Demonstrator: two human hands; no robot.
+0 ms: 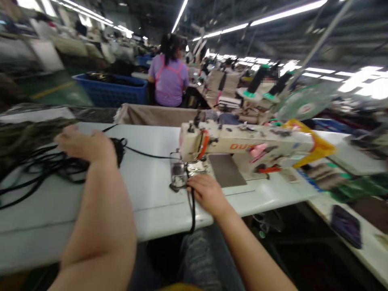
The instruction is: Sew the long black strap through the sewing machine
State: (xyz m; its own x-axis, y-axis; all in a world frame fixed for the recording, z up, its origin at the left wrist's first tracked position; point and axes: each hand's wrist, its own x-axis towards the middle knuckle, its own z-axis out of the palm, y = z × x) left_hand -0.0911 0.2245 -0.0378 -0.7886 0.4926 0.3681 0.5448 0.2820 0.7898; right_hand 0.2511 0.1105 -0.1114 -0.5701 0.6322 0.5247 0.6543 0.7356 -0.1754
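Note:
A long black cord (pixel 57 165) lies in loose loops on the white sewing table (pixel 145 206). My left hand (pixel 86 143) rests palm-down over the cord's gathered bundle, pressing it to the tabletop. One strand runs right to the foot of a cream industrial sewing machine (pixel 245 145) with orange lettering. My right hand (pixel 206 194) lies just in front of the machine's guarded needle area (pixel 178 173), its fingers closed over a black strand that drops off the table's front edge. The needle itself is hidden behind the guard.
A mottled dark fabric pile (pixel 27 133) lies at the table's left. Behind the table are a beige fabric bin (pixel 154 115), a blue crate (pixel 112 89), and a seated co-worker in lilac (pixel 168 79). A standing fan (pixel 306 101) is at right, beyond the machine.

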